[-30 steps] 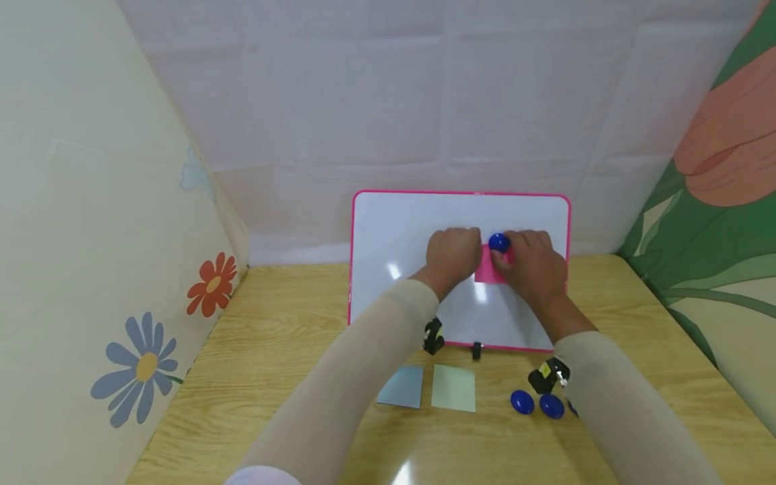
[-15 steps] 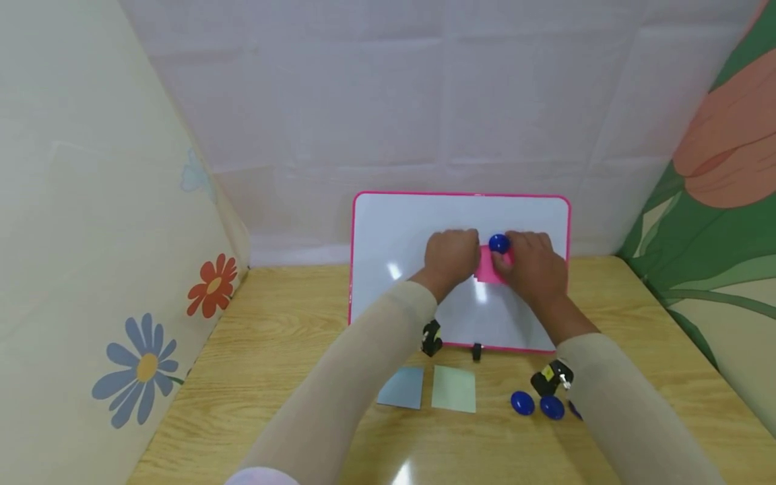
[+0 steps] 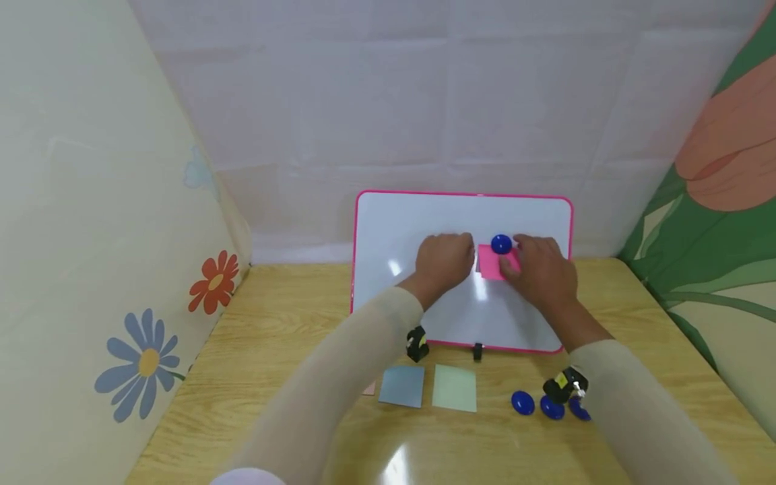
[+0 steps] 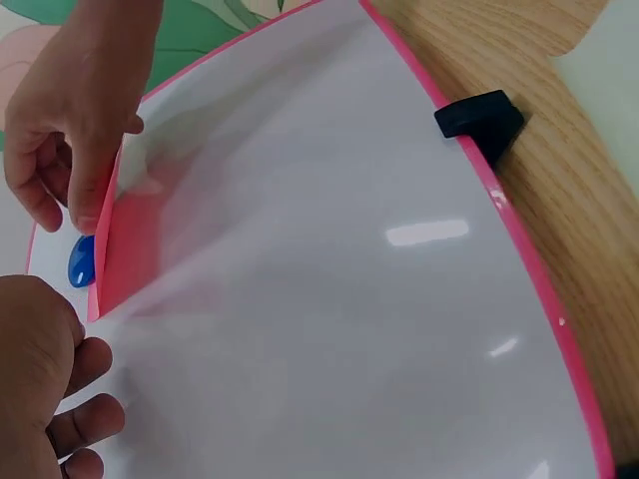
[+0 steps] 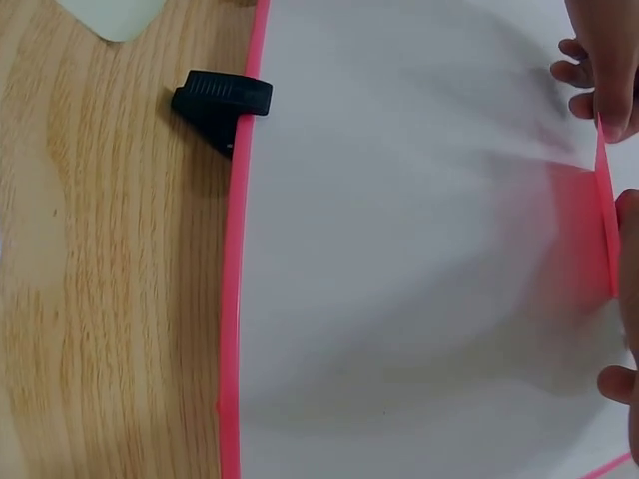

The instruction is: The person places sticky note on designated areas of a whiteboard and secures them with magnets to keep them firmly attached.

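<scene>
A pink sticky note (image 3: 491, 264) sits on the white magnetic board (image 3: 394, 229), pinned at its top by a blue round magnet (image 3: 500, 244). My left hand (image 3: 447, 258) lies just left of the note, fingers loosely curled and holding nothing. On the note's other side, my right hand (image 3: 538, 268) has relaxed fingers. In the left wrist view a fingertip of my right hand (image 4: 72, 120) touches the edge of the note (image 4: 135, 261), which stands slightly off the board, beside the magnet (image 4: 80, 261). The right wrist view shows the note (image 5: 603, 215) edge-on between both hands.
The pink-framed board leans against the back wall, held by a black foot clip (image 3: 477, 350). On the wooden table (image 3: 273, 350) in front lie a blue note (image 3: 401, 386), a green note (image 3: 455, 389) and three blue magnets (image 3: 523, 403). Flowered panels stand at both sides.
My right hand has drawn back to the right, off the magnet and note. The left hand has slid a little left, so the whole note and magnet now show.
</scene>
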Action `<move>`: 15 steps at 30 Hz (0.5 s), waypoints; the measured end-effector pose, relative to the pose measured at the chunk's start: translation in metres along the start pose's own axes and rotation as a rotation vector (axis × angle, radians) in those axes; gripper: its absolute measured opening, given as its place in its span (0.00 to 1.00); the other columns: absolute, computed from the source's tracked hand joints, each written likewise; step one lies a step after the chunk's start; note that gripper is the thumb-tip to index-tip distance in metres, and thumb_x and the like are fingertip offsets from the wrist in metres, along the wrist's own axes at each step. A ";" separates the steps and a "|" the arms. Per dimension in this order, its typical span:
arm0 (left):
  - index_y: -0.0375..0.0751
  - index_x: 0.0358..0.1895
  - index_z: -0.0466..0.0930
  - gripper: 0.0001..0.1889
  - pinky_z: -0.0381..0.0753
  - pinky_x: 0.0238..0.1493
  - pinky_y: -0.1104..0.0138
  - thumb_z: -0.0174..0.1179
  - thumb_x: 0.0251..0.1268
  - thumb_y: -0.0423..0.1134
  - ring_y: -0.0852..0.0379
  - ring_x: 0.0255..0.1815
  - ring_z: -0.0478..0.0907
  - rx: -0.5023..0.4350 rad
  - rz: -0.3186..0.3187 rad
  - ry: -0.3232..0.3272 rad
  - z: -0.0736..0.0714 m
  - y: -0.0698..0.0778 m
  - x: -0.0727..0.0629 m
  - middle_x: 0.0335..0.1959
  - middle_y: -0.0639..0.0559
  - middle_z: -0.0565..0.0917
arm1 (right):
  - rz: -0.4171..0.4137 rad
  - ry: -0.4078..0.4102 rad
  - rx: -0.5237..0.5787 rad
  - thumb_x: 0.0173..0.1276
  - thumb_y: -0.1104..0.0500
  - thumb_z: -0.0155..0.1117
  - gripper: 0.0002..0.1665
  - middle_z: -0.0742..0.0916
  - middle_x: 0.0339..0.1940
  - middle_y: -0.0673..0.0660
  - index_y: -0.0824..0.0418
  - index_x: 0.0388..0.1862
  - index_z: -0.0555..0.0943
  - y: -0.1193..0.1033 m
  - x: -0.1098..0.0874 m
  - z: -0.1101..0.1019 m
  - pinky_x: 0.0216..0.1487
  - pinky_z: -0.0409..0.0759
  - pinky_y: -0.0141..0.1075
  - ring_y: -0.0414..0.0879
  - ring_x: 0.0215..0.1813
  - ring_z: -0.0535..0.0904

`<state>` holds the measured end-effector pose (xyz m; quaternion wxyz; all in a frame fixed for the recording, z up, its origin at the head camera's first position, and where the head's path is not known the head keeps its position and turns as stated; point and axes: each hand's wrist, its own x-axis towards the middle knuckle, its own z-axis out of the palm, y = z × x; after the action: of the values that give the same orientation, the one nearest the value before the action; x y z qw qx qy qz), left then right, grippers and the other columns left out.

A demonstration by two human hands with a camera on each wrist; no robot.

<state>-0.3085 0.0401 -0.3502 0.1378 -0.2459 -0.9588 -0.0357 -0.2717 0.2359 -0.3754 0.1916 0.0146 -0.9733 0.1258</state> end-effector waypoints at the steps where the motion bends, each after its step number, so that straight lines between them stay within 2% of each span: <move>1: 0.50 0.45 0.82 0.12 0.74 0.29 0.69 0.50 0.80 0.49 0.62 0.24 0.74 -0.002 0.007 0.014 0.001 -0.002 -0.002 0.23 0.60 0.79 | 0.000 -0.007 -0.002 0.70 0.40 0.65 0.38 0.82 0.62 0.65 0.62 0.70 0.74 0.001 -0.001 -0.001 0.41 0.82 0.61 0.64 0.66 0.72; 6: 0.50 0.46 0.85 0.14 0.75 0.29 0.70 0.50 0.80 0.49 0.64 0.25 0.75 -0.007 0.030 0.066 0.003 -0.010 -0.011 0.27 0.60 0.83 | -0.016 -0.021 0.000 0.72 0.38 0.62 0.38 0.83 0.60 0.65 0.63 0.70 0.74 0.007 -0.005 -0.005 0.39 0.82 0.60 0.64 0.63 0.73; 15: 0.50 0.45 0.86 0.13 0.76 0.30 0.70 0.53 0.78 0.49 0.65 0.25 0.75 -0.040 0.081 0.091 0.001 -0.021 -0.033 0.28 0.60 0.84 | -0.019 -0.021 0.004 0.71 0.41 0.64 0.36 0.83 0.58 0.66 0.63 0.69 0.75 0.010 -0.017 -0.009 0.35 0.83 0.58 0.66 0.63 0.74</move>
<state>-0.2914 0.0063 -0.3605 0.1774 -0.2853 -0.9399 -0.0604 -0.2537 0.2471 -0.3757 0.1825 0.0257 -0.9748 0.1257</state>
